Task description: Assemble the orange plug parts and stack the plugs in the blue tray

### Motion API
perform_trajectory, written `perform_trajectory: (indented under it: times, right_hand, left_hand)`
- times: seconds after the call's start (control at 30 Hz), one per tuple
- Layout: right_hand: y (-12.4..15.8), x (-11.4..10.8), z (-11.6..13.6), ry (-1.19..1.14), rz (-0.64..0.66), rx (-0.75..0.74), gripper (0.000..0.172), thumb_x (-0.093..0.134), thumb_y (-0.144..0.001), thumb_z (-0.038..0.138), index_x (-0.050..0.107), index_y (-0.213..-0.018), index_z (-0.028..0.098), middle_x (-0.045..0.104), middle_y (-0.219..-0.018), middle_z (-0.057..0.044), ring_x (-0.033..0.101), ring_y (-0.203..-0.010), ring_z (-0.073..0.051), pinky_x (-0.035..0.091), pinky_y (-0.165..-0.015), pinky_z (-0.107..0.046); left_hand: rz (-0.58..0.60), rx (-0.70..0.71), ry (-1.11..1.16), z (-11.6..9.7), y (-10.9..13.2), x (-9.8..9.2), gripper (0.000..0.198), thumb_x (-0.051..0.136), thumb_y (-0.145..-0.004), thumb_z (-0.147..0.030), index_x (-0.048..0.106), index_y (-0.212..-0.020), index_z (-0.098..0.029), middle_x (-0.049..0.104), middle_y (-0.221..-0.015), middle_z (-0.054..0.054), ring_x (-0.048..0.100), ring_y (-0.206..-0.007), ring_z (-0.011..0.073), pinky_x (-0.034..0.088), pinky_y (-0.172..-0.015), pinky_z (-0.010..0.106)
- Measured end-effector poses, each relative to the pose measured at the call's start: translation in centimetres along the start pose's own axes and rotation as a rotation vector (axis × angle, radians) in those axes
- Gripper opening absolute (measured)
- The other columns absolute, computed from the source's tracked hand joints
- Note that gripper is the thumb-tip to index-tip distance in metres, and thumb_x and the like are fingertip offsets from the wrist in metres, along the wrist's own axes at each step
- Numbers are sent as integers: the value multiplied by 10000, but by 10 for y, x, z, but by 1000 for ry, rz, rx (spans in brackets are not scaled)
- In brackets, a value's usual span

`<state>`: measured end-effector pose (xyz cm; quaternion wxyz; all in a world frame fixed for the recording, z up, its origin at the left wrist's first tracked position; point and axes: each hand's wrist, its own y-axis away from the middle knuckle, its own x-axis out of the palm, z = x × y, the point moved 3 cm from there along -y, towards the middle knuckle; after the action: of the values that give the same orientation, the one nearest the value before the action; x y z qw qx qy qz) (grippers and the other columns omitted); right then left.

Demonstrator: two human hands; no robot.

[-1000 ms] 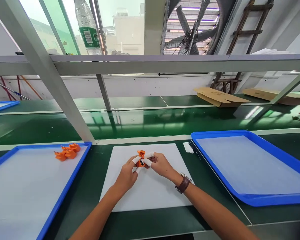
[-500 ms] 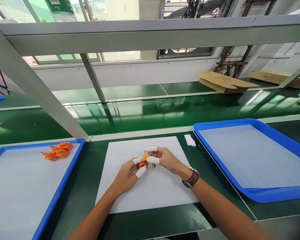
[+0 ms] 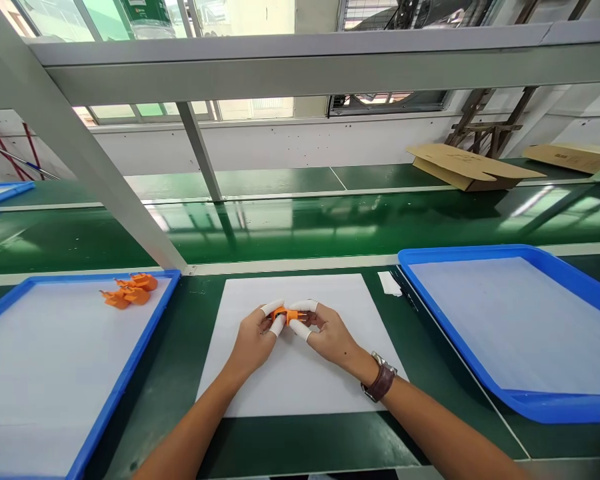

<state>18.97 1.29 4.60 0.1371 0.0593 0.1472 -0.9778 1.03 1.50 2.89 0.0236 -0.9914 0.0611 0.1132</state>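
A small orange plastic piece point(image 3: 289, 315) with a dark spot is held between both hands above a white sheet point(image 3: 320, 387); its exact kind is too small to tell. White finger covers sit on my thumbs and index fingers. My left hand point(image 3: 253, 339) pinches the piece's left end. From the other side, my right hand point(image 3: 333, 335) grips it between thumb and index finger, with a brown-strapped watch point(image 3: 380, 379) on that wrist. Several similar orange pieces point(image 3: 130, 291) lie together at the back right corner of the left blue tray point(image 3: 125, 383).
Another blue tray point(image 3: 473, 380), lined in white, stands on the right. Near its left rim lie a white scrap point(image 3: 390, 284) and a dark pen-like item point(image 3: 409, 295). Flattened cardboard point(image 3: 473, 163) rests at the back. A metal frame point(image 3: 300, 73) crosses above the green table.
The orange piece has been turned from upright to lying sideways between my fingers. My right thumb has dropped below it. The whole view has shifted slightly.
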Motion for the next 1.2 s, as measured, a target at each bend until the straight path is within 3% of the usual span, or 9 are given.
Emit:
perform_trajectory:
  times: [0.07,0.17,0.3,0.4,0.53,0.63,0.73,0.87,1.2]
  right_hand:
    - [-1,-2,-2,36,-2,-33,219,635,-904,264,690,-1117,269,657,-1061,-56,642,-903,-203,548,-801,-364]
    - [-2,-4,-8,-127,52,85,247,686,-881,327,683,-1115,249,673,-1063,-61,669,-877,-201,564,-838,-384]
    - [-4,-2,-4,-333,101,210,261,766,-817,376,717,-1010,208,696,-1072,-71,670,-886,-206,556,-884,-391]
    - [-5,-3,-3,-338,30,274,309,760,-820,368,699,-1070,198,708,-1014,-67,675,-844,-202,561,-847,-392]
    - [-2,-2,-12,-287,11,423,455,800,-757,346,642,-1144,167,719,-928,-69,700,-800,-228,581,-796,-409]
    - [-1,-6,-13,-86,-62,285,332,746,-800,315,662,-1090,176,708,-1008,-84,683,-898,-239,566,-842,-406]
    - [0,-9,-7,106,-108,86,271,679,-851,250,655,-1118,215,676,-1068,-65,647,-944,-219,544,-856,-380]
    - [2,-7,0,203,-31,-62,256,583,-908,185,631,-1152,244,638,-1024,-46,603,-845,-191,525,-764,-351]
    - [6,0,3,314,47,-74,245,539,-909,143,588,-1119,259,605,-1023,-57,567,-766,-193,503,-661,-345]
  left_hand:
    - [8,-73,84,0,-1,-1,427,658,-878,-345,615,-1283,-217,664,-1262,64,638,-1163,219,533,-1035,374]
    - [26,-62,130,-2,-2,-2,444,656,-881,-328,602,-1302,-201,653,-1290,74,611,-1210,222,505,-1072,380]
    - [-22,100,32,-4,-1,-1,372,607,-911,-315,629,-1270,-218,649,-1274,73,629,-1171,222,534,-1039,404]
    - [-84,240,-88,-5,1,1,328,588,-923,-290,648,-1242,-248,629,-1279,64,641,-1132,216,579,-979,408]
    - [-10,296,-151,-6,4,4,419,567,-928,-237,572,-1345,-284,526,-1409,67,581,-1232,229,579,-993,408]
    - [64,324,-212,-5,6,5,508,544,-941,-201,470,-1434,-300,467,-1461,68,565,-1246,214,574,-999,392]
    - [7,425,-351,-4,7,3,462,590,-941,-228,505,-1390,-298,573,-1312,66,652,-968,166,623,-840,362]
    - [-57,487,-473,-1,7,3,388,649,-915,-258,556,-1292,-267,622,-1145,56,578,-697,115,598,-649,311]
    - [-66,542,-591,-4,8,8,316,603,-924,-214,555,-1232,-263,623,-1072,47,575,-693,122,563,-606,281]
